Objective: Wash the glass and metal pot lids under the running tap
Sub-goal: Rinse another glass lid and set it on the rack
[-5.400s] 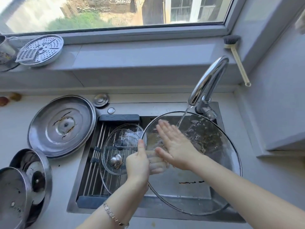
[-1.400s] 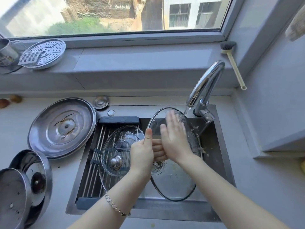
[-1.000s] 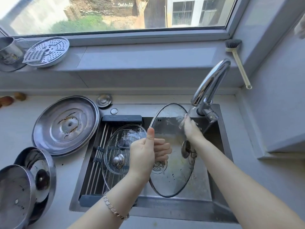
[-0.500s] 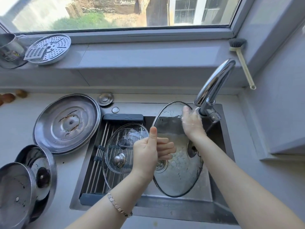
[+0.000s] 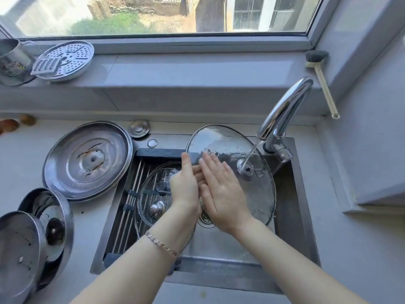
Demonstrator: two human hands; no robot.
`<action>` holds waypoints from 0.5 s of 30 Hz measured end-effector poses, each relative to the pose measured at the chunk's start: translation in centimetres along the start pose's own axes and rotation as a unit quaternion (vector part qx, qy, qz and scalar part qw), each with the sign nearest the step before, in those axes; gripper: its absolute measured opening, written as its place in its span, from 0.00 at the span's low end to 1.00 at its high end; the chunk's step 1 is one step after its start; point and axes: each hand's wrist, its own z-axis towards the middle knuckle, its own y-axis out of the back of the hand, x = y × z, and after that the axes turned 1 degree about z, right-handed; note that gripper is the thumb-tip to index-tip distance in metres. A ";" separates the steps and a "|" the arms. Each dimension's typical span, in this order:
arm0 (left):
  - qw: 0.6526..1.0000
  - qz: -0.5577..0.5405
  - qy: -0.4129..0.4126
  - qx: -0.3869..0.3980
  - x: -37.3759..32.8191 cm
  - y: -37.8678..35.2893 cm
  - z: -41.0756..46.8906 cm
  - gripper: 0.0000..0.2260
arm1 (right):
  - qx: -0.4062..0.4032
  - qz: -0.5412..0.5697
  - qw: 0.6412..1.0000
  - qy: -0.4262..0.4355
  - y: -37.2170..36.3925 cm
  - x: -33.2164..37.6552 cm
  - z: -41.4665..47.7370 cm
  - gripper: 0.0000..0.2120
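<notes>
A large glass lid (image 5: 245, 150) tilts over the sink (image 5: 293, 216), its metal knob under the stream from the chrome tap (image 5: 282, 110). My left hand (image 5: 185, 185) grips the lid's left rim, thumb up. My right hand (image 5: 221, 191) lies flat with spread fingers on the lid's face. A smaller glass lid (image 5: 153, 194) with a metal knob rests on the roll-up rack (image 5: 131, 194) in the sink's left half. A big metal lid (image 5: 87, 159) lies on the counter to the left.
Two more metal lids (image 5: 28, 240) overlap at the counter's left edge. A small metal cap (image 5: 139, 127) sits behind the sink. On the windowsill stand a perforated steamer plate (image 5: 65, 60) and a metal cup (image 5: 11, 60). A dish brush (image 5: 322, 82) leans in the right corner.
The large lid has swung from near edge-on to face me, knob now under the stream. My right hand came down from its top rim near the tap onto its face.
</notes>
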 end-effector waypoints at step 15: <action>0.998 -0.049 0.045 -0.018 0.9 0.9 -1.4 0.24 | 0.064 -0.057 0.989 0.122 0.5 -0.4 -3.0 0.23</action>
